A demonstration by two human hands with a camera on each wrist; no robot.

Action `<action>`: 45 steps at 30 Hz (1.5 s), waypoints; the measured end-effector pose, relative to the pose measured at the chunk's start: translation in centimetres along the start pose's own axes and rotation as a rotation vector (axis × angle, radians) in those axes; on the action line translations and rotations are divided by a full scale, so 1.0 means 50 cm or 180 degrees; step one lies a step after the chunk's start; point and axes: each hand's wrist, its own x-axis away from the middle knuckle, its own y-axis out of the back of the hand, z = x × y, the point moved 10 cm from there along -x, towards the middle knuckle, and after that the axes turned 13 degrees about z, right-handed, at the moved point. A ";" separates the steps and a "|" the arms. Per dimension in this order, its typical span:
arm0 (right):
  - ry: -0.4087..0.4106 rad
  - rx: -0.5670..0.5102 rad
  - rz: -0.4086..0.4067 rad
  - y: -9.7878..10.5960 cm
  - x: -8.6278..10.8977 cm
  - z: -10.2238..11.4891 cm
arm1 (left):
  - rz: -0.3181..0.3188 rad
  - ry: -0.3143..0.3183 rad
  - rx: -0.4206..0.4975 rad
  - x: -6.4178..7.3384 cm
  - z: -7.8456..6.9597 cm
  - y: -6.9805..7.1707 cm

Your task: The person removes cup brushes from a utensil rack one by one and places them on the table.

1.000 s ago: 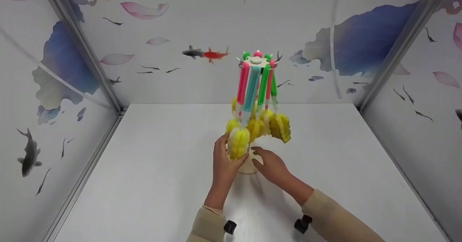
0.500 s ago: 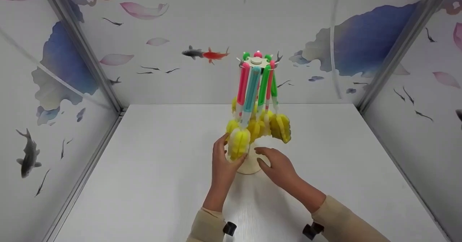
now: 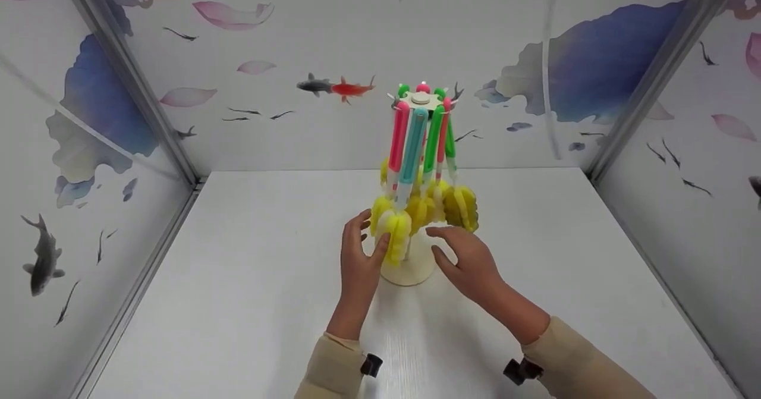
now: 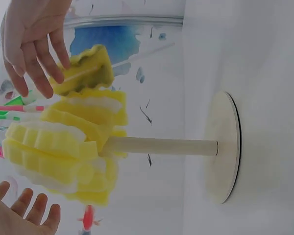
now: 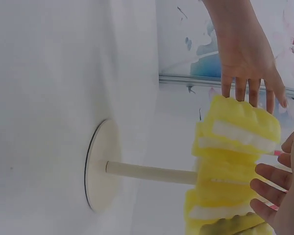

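Note:
Several sponge bottle brushes with pink, green and teal handles hang heads-down from a round-based stand (image 3: 409, 275). Their yellow-and-white sponge heads ring its cream pole (image 4: 161, 146). At the left of the nearest sponge brush (image 3: 393, 235), my left hand (image 3: 361, 265) has its fingers spread, the thumb overlapping the sponge in the head view. The left wrist view shows those fingertips just beside the sponge. To the right, my right hand (image 3: 472, 265) is held with fingers and thumb apart and nothing between them, near a darker sponge brush (image 3: 461, 207).
The stand is on a white table (image 3: 250, 304) enclosed by white panels printed with fish, petals and blue shapes. Metal corner posts (image 3: 128, 81) rise at the left and right back. A small black device (image 3: 371, 364) is strapped at each wrist.
My left thumb has drawn back from the front of the nearest sponge, and the hand has shifted slightly left. My right hand has moved right and upward, away from the pole. The brushes hang as before.

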 end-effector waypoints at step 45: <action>0.0516 0.0858 -0.0402 0.196 -0.173 0.054 | 0.0311 -0.0644 -0.1102 -0.070 -0.109 0.018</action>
